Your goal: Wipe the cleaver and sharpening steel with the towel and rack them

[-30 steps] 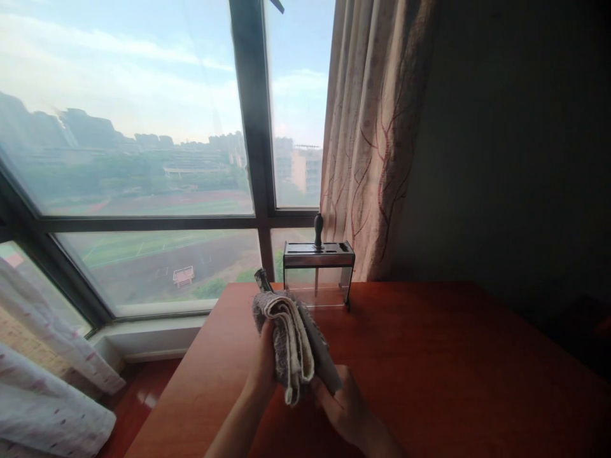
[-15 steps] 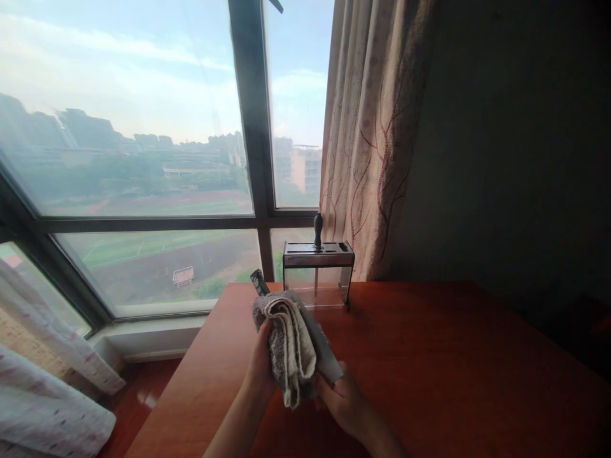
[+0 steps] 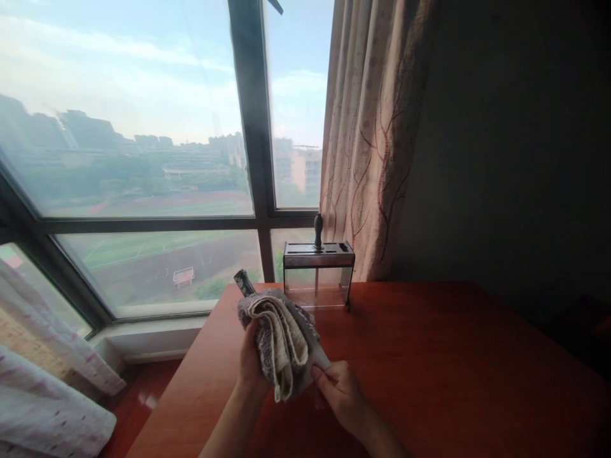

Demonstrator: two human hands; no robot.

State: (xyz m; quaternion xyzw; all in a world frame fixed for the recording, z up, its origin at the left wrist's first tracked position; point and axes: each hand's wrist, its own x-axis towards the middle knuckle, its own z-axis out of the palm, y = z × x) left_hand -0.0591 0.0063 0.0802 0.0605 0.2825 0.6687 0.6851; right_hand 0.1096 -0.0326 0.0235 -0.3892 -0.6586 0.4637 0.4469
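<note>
While clasping the folded towel (image 3: 281, 337) against the kitchen knife (image 3: 317, 353) with the left hand (image 3: 252, 361), pinching the blade's near-right end with the right hand (image 3: 341, 388). Slanted above the surface (image 3: 429, 356), handle (image 3: 244, 284) far left, nearer the left hand.

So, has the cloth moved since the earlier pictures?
Yes: the cloth has shifted to the left, judged against the knife block, which stands in the same place on the table.
</note>
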